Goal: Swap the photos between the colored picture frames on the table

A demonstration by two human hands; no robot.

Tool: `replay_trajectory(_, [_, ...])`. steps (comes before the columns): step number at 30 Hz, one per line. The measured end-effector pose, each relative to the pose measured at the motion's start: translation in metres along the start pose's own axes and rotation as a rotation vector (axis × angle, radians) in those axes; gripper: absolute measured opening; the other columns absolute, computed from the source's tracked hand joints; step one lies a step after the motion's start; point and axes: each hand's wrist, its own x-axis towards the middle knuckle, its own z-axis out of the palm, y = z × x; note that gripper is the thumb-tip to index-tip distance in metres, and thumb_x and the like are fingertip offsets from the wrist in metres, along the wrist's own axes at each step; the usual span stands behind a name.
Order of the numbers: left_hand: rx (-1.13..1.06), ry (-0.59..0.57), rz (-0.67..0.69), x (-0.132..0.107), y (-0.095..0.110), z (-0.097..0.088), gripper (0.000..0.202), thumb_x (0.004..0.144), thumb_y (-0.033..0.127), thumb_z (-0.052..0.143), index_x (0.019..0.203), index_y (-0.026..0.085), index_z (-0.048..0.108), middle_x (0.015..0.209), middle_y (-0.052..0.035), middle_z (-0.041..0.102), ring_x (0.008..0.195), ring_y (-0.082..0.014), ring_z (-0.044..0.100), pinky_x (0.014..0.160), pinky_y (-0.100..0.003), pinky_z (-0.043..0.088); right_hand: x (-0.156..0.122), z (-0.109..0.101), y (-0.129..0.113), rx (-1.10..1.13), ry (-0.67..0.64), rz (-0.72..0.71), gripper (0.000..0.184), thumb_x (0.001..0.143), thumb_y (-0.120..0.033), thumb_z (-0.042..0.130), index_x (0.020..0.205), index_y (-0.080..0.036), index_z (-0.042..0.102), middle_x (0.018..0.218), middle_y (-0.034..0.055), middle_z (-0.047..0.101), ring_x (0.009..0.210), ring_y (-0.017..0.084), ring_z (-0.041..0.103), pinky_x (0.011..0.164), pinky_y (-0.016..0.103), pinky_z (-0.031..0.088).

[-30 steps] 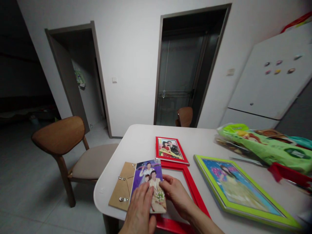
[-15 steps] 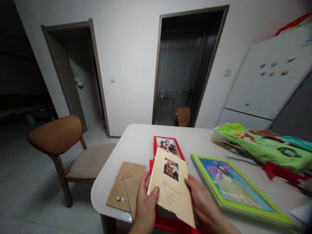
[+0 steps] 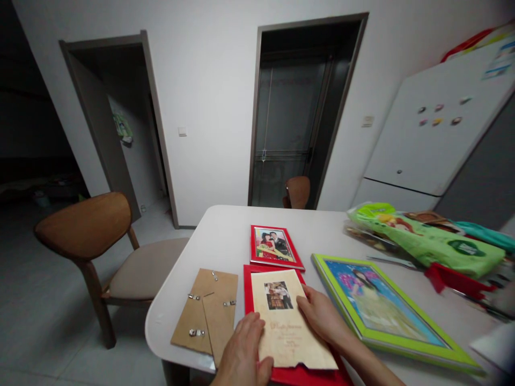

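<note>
A cream printed sheet (image 3: 284, 338) with a small couple photo and a torn lower edge lies over a red picture frame (image 3: 248, 289). Resting from above on the sheet's left edge, my left hand (image 3: 243, 351) has its fingers stretched and its thumb apart near the lower corner. My right hand (image 3: 322, 319) grips the right edge, thumb on top; its other fingers are partly hidden. Left of the frame lie brown backing boards (image 3: 191, 311) with metal clips, one overlapping another. Beyond the sheet is a second red frame (image 3: 254, 244) holding a couple's photo.
A lime-green frame (image 3: 368, 335) with a portrait lies at the right. Behind it are a green plastic package (image 3: 450, 244), a red object (image 3: 458, 281) and a thin grey tool (image 3: 392, 261). A wooden chair (image 3: 86, 222) stands left of the white table (image 3: 225, 225).
The sheet has gone from being held tilted above the table to lying over the red frame. My left hand has shifted from pinching it to resting on its edge. The view has turned slightly right.
</note>
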Motion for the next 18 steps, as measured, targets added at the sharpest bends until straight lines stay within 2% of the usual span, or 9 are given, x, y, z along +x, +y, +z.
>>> replay_trajectory(3, [0.061, 0.028, 0.069, -0.002, -0.005, 0.0, 0.058, 0.06, 0.011, 0.053, 0.117, 0.01, 0.041, 0.123, -0.0167, 0.044, 0.114, -0.0257, 0.039, 0.092, -0.041, 0.037, -0.001, -0.005, 0.0, -0.155, 0.045, -0.004, 0.031, 0.073, -0.028, 0.033, 0.086, -0.013, 0.057, 0.082, 0.0147, 0.063, 0.076, 0.025, 0.058, 0.067, 0.033, 0.039])
replay_trajectory(6, [0.126, 0.044, 0.139, -0.012, -0.017, -0.015, 0.059, 0.063, 0.017, 0.056, 0.12, 0.012, 0.038, 0.125, -0.0159, 0.042, 0.115, -0.024, 0.038, 0.092, -0.039, 0.037, -0.003, -0.007, -0.001, -0.271, 0.083, 0.02, 0.032, 0.073, -0.032, 0.036, 0.087, -0.012, 0.057, 0.082, 0.0171, 0.06, 0.073, 0.028, 0.056, 0.064, 0.037, 0.037])
replay_trajectory(8, [0.21, 0.065, 0.119, -0.023, -0.033, -0.032, 0.061, 0.066, 0.027, 0.058, 0.121, 0.013, 0.036, 0.126, -0.0163, 0.04, 0.117, -0.0256, 0.035, 0.093, -0.042, 0.035, -0.007, -0.007, -0.007, -0.309, 0.105, -0.011, 0.033, 0.074, -0.031, 0.036, 0.095, -0.012, 0.054, 0.089, 0.0161, 0.057, 0.078, 0.027, 0.055, 0.065, 0.036, 0.038])
replay_trajectory(10, [0.327, 0.085, 0.02, -0.037, -0.053, -0.048, 0.068, 0.064, 0.038, 0.061, 0.122, 0.013, 0.036, 0.127, -0.0185, 0.038, 0.116, -0.0305, 0.034, 0.091, -0.049, 0.033, -0.017, -0.001, -0.022, -0.287, 0.088, -0.108, 0.035, 0.076, -0.029, 0.036, 0.103, -0.015, 0.051, 0.096, 0.0134, 0.055, 0.085, 0.024, 0.053, 0.07, 0.033, 0.038])
replay_trajectory(11, [0.382, 0.085, -0.027, -0.045, -0.063, -0.054, 0.072, 0.061, 0.042, 0.062, 0.122, 0.013, 0.037, 0.126, -0.0198, 0.038, 0.115, -0.0331, 0.035, 0.089, -0.052, 0.034, -0.023, 0.005, -0.032, -0.256, 0.053, -0.174, 0.035, 0.076, -0.028, 0.036, 0.105, -0.016, 0.05, 0.098, 0.0119, 0.054, 0.088, 0.022, 0.052, 0.073, 0.031, 0.038])
replay_trajectory(13, [0.47, 0.087, -0.052, -0.059, -0.08, -0.061, 0.076, 0.055, 0.042, 0.067, 0.121, 0.015, 0.04, 0.125, -0.0204, 0.039, 0.113, -0.035, 0.037, 0.086, -0.052, 0.036, -0.038, 0.022, -0.057, -0.179, -0.065, -0.302, 0.034, 0.076, -0.028, 0.039, 0.107, -0.019, 0.05, 0.099, 0.0093, 0.054, 0.09, 0.019, 0.05, 0.077, 0.029, 0.037])
replay_trajectory(15, [0.533, 0.1, 0.002, -0.071, -0.091, -0.062, 0.076, 0.051, 0.033, 0.071, 0.119, 0.016, 0.042, 0.123, -0.0188, 0.042, 0.111, -0.0332, 0.041, 0.086, -0.046, 0.04, -0.05, 0.043, -0.083, -0.148, -0.181, -0.406, 0.035, 0.07, -0.032, 0.047, 0.104, -0.023, 0.052, 0.097, 0.0068, 0.054, 0.09, 0.021, 0.049, 0.079, 0.032, 0.037])
replay_trajectory(18, [0.589, 0.156, 0.115, -0.078, -0.099, -0.06, 0.068, 0.054, 0.021, 0.07, 0.116, 0.018, 0.044, 0.12, -0.0152, 0.048, 0.108, -0.0271, 0.046, 0.085, -0.035, 0.044, -0.058, 0.075, -0.108, -0.192, -0.228, -0.437, 0.05, 0.056, -0.039, 0.06, 0.103, -0.021, 0.052, 0.1, 0.0089, 0.052, 0.092, 0.028, 0.045, 0.08, 0.042, 0.034])
